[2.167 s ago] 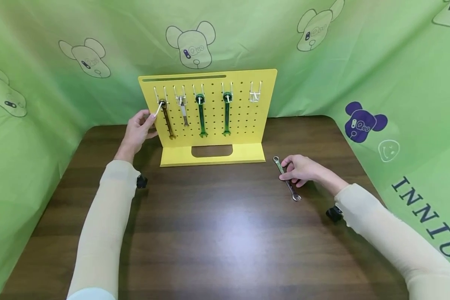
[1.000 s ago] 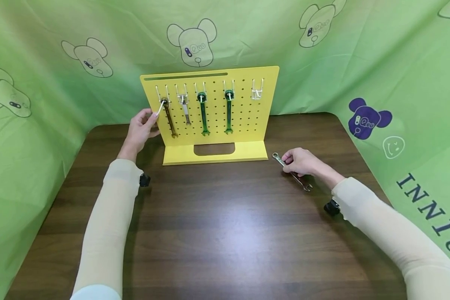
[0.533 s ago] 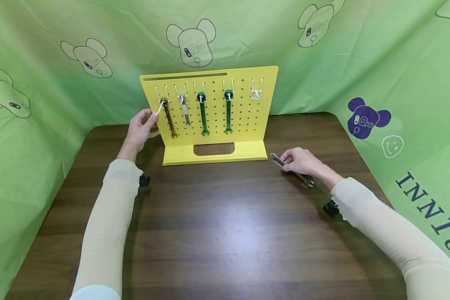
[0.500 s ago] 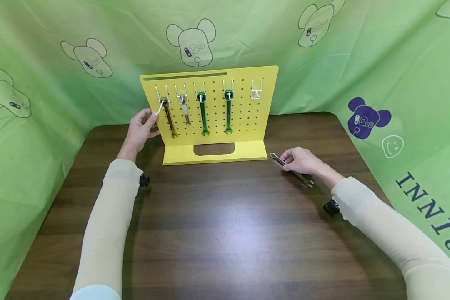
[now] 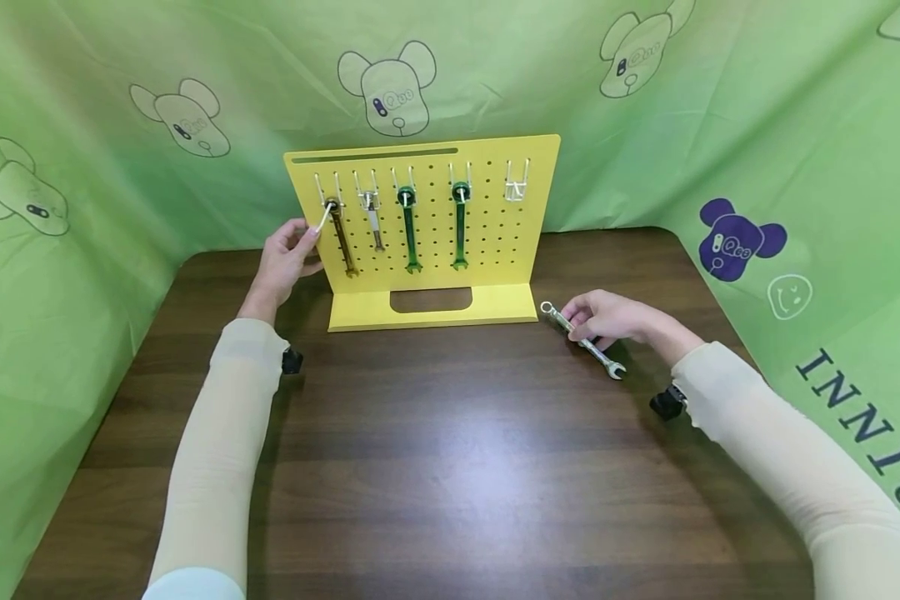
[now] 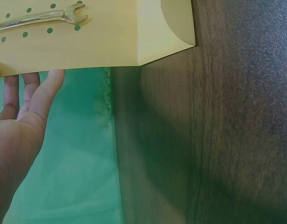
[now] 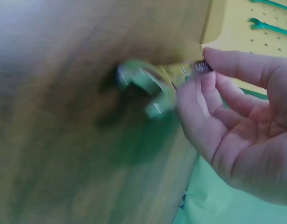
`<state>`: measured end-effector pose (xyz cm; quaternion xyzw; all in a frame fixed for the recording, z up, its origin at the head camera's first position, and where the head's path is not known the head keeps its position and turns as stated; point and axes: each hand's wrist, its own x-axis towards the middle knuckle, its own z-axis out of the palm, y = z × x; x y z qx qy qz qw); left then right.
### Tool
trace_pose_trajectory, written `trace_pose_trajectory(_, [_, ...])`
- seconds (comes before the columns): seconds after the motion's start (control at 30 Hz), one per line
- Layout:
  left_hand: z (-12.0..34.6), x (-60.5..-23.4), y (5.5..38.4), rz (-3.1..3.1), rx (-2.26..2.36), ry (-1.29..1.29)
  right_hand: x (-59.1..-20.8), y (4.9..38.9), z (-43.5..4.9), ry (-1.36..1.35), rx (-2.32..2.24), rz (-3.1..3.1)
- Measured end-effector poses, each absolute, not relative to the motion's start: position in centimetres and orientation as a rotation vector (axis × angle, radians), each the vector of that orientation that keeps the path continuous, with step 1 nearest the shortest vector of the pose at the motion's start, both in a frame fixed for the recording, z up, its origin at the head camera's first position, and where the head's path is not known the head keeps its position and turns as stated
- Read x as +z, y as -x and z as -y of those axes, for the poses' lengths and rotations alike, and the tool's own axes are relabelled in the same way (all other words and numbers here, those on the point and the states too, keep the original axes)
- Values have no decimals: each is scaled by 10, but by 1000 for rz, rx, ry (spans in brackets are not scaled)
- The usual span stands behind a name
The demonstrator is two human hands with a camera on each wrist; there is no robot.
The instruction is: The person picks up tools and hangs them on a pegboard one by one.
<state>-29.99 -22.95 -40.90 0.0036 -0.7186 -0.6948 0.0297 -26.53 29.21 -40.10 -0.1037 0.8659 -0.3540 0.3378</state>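
Observation:
My left hand holds the left edge of a yellow pegboard, thumb at the front edge and other fingers reaching behind. In the left wrist view, a wrench's jaw end hangs on the board near that hand. My right hand pinches a silver combination wrench by its shank, to the right of the board's base. Its ring end points toward the board and its open end toward me. The right wrist view shows that open end blurred, beyond the fingers of the hand.
Hanging on the board are a brownish wrench, a short silver wrench and two green-looking wrenches. A white hook at the upper right bears nothing. Green printed cloth surrounds the brown wooden table.
My right hand has moved slightly away from me and turned the wrench, so its open end has swung right and away from me. The left hand stays on the board's edge.

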Motion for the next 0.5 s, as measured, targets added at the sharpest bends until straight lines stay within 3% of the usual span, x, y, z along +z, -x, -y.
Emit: trace_pose_trajectory(0.5, [228, -409, 299, 2233, -2134, -24, -358, 278, -275, 276, -1347, -2061])
